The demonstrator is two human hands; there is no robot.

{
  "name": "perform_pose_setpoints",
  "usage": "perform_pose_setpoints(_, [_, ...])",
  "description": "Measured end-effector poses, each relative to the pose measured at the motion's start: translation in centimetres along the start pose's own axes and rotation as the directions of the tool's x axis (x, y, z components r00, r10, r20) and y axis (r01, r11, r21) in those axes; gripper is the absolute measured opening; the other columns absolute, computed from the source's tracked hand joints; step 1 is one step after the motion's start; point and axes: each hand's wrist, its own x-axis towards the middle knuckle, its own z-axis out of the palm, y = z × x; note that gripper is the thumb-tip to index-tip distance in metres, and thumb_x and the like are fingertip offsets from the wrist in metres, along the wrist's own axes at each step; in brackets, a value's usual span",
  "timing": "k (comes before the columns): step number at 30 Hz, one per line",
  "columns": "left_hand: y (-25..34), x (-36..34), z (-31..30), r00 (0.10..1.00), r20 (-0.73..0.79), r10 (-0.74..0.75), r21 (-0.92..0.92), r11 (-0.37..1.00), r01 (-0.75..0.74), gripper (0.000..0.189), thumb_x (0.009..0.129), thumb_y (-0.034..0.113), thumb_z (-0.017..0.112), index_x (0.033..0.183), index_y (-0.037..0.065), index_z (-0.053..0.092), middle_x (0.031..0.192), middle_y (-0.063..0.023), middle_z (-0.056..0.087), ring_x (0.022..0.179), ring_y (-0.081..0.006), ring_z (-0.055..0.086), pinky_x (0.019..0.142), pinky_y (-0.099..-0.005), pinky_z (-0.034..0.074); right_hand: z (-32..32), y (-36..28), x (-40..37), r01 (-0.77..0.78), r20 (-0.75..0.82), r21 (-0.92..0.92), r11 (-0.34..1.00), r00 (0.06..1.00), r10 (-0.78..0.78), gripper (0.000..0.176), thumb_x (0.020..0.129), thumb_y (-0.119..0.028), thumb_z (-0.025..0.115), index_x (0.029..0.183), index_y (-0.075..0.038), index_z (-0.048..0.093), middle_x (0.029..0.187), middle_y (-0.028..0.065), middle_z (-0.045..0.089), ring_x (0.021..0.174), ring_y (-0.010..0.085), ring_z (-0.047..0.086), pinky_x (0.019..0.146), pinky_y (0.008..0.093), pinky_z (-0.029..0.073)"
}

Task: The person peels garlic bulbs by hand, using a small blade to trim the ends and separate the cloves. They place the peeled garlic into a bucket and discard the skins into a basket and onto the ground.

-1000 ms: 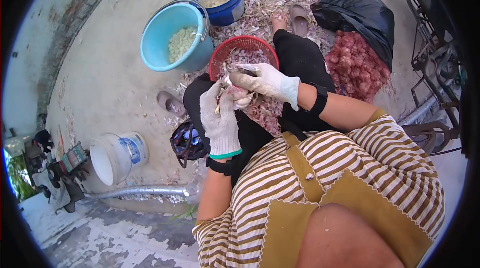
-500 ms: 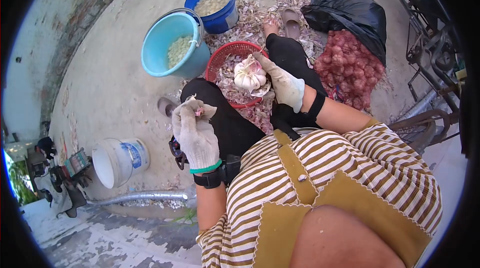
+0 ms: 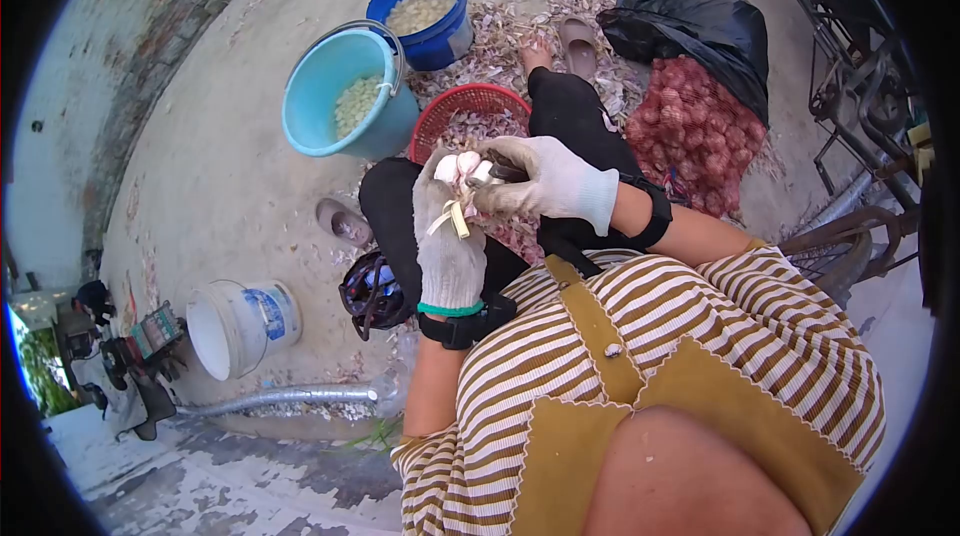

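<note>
Head view: your hands have just come back together, and the garlic bulb now sits between them over your lap, so both hands are busy with the one bulb. Your left hand has its fingers curled round the bulb from seven o'clock, a pale strip hanging beside its thumb. Your right hand comes in at three o'clock, fingers pinched narrow on a dark object too covered to name, its tips close against the cloves. Just beyond, at twelve, the red basket holds papery skins. Further out, the turquoise bucket at ten and the blue bucket at eleven hold pale cloves; the mesh sack of bulbs lies near three, the black bag at two.
</note>
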Motion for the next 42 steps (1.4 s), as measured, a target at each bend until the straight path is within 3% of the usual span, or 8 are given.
perform_pose_setpoints(7, [0.0,1.2,-0.2,0.984,-0.173,-0.046,-0.173,0.985,0.015,0.003,0.093,0.01,0.046,0.092,0.007,0.046,0.077,0.0016,0.037,0.061,-0.0062,0.029,0.052,-0.02,0.027,-0.2,0.9,-0.4,-0.083,-0.135,0.52,0.85,0.975,0.177,0.032,0.091,-0.022,0.064,0.112,0.002,0.061,0.089,0.0023,0.061,0.07,0.0057,0.056,0.063,0.0207,0.047])
perform_pose_setpoints(10, [-1.6,2.1,-2.7,0.912,0.377,0.164,-0.512,0.857,0.058,0.035,0.099,0.028,0.046,0.123,0.002,0.047,0.102,-0.0079,0.057,0.085,-0.0149,0.057,0.068,-0.025,0.048,0.1,1.4,-1.0,0.004,-0.083,-0.006,1.0,0.997,-0.005,0.033,0.091,-0.021,0.064,0.114,0.001,0.06,0.094,0.0043,0.064,0.081,0.006,0.058,0.072,0.0208,0.048])
perform_pose_setpoints(17, [-0.7,0.7,-1.3,0.984,-0.13,-0.12,-0.191,0.977,0.094,0.028,0.092,0.025,0.049,0.114,0.008,0.053,0.094,-0.0081,0.061,0.075,-0.0199,0.06,0.063,-0.0321,0.049,-2.3,3.2,-0.2,-0.308,-0.154,0.047,0.95,0.938,0.311,0.037,0.091,-0.024,0.063,0.117,0.001,0.059,0.088,0.0044,0.065,0.064,0.0063,0.056,0.057,0.0216,0.047])
perform_pose_setpoints(25, [-1.7,1.0,-0.4,0.962,-0.27,-0.048,0.323,0.936,0.138,0.035,0.1,0.035,0.037,0.111,0.008,0.057,0.08,-0.0068,0.063,0.052,-0.0175,0.058,0.039,-0.026,0.042,-2.0,-0.6,0.7,0.326,0.231,-0.514,0.793,0.943,-0.238,0.042,0.077,-0.03,0.071,0.112,-0.009,0.06,0.095,0.0121,0.061,0.087,0.0309,0.064,0.074,0.0387,0.051])
perform_pose_setpoints(31, [0.1,1.2,-0.7,0.954,-0.036,-0.299,-0.082,0.952,0.295,0.035,0.101,0.039,0.033,0.102,0.013,0.057,0.074,-0.0011,0.059,0.054,-0.0155,0.051,0.045,-0.0265,0.036,-7.2,3.0,0.4,-0.243,-0.132,0.622,0.744,0.905,0.405,0.025,0.092,-0.023,0.06,0.104,0.0,0.062,0.074,0.0024,0.059,0.059,0.0079,0.055,0.05,0.0226,0.043])
perform_pose_setpoints(35, [-0.2,1.6,-2.0,0.935,0.121,-0.333,-0.332,0.874,0.354,0.042,0.098,0.043,0.038,0.108,0.009,0.059,0.084,-0.0076,0.065,0.059,-0.0211,0.06,0.047,-0.0298,0.045,-8.6,10.5,-0.5,-0.078,-0.299,-0.77,0.634,0.921,-0.249,0.039,0.088,-0.036,0.066,0.106,-0.001,0.061,0.073,0.0034,0.06,0.05,0.0064,0.049,0.042,0.0211,0.037])
perform_pose_setpoints(37, [-0.3,1.4,-1.2,0.949,0.053,-0.311,-0.239,0.919,0.315,0.041,0.099,0.041,0.037,0.112,0.008,0.057,0.09,-0.0088,0.065,0.066,-0.0216,0.062,0.053,-0.0311,0.049,-8.0,4.0,-0.6,-0.532,-0.175,0.063,0.844,0.827,0.534,0.047,0.085,-0.042,0.068,0.106,-0.001,0.061,0.076,0.0058,0.063,0.052,0.0072,0.052,0.044,0.0209,0.039])
perform_pose_setpoints(42, [-1.8,1.6,0.5,0.998,-0.047,-0.051,-0.09,0.995,0.047,0.045,0.104,0.03,0.034,0.137,0.0,0.037,0.125,-0.0147,0.054,0.102,-0.0224,0.06,0.088,-0.0347,0.052,-1.6,2.0,-0.5,-0.262,-0.01,0.391,0.882,0.957,0.289,0.038,0.091,-0.029,0.064,0.115,0.0,0.06,0.084,0.0049,0.064,0.061,0.0079,0.057,0.052,0.0208,0.046])
